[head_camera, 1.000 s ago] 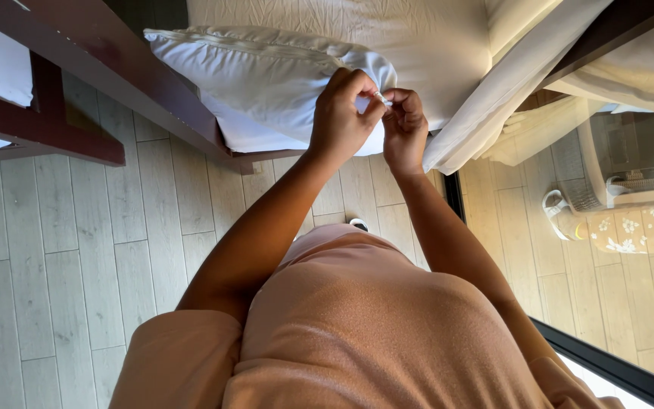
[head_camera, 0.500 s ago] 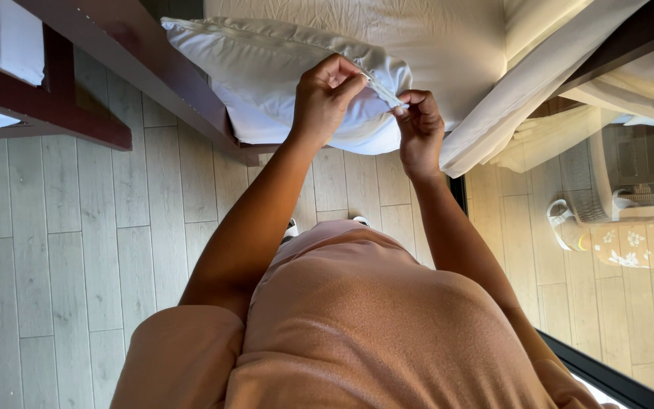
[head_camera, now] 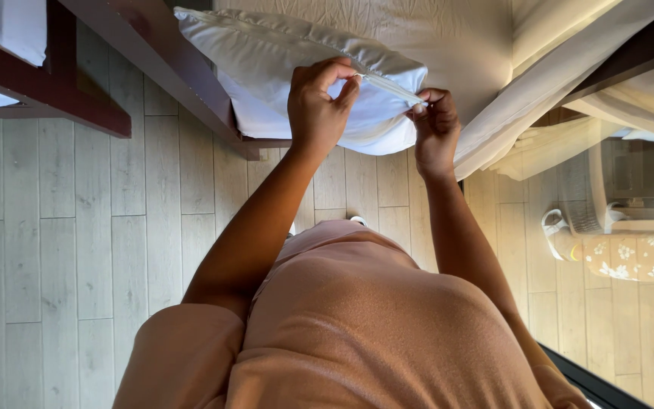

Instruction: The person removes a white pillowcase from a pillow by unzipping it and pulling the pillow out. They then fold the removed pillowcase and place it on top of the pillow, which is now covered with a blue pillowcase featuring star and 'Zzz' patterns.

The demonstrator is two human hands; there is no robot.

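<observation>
One plump white fabric pillow (head_camera: 297,68) lies at the edge of a cream-sheeted bed (head_camera: 448,38). Two hands, left hand (head_camera: 319,102) and right hand (head_camera: 434,129), are each pinched closed on its end seam. Below, pale wood-plank floor (head_camera: 62,242); sheer curtains (head_camera: 569,98) hang at right.

Pillow (head_camera: 281,60) corner behind hands (head_camera: 319,102)

The pillow (head_camera: 281,68) wears smooth white cloth with a faint sheen; the floor (head_camera: 77,250) is pale, matt wood-look plank.
</observation>
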